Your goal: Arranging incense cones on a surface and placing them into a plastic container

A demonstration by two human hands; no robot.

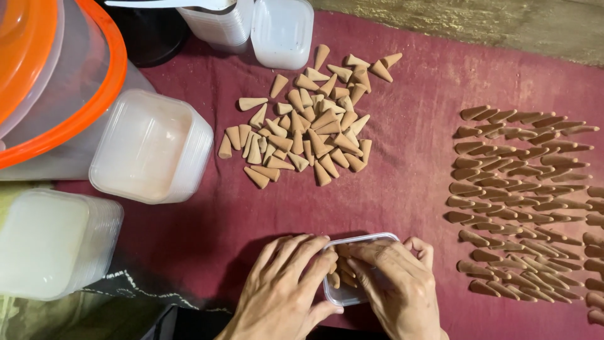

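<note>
Maroon woven cloth (207, 226) under me, my left hand (286, 293) and right hand (393, 283) gripping a small clear plastic tub (352, 294) of tan cones at near centre, loose cone pile (308, 126) beyond, darker cones in rows (522, 195) right.

Moderately lit by warm, soft light from above, slightly left. Soft shadows cast toward the bottom left beneath the hands (340, 283) and beside the stacked plastic containers (151, 145); mild glare on the orange-rimmed lid (75, 119). Sharp at centre; slightly blurred and bowed at the left edge and corners.
</note>
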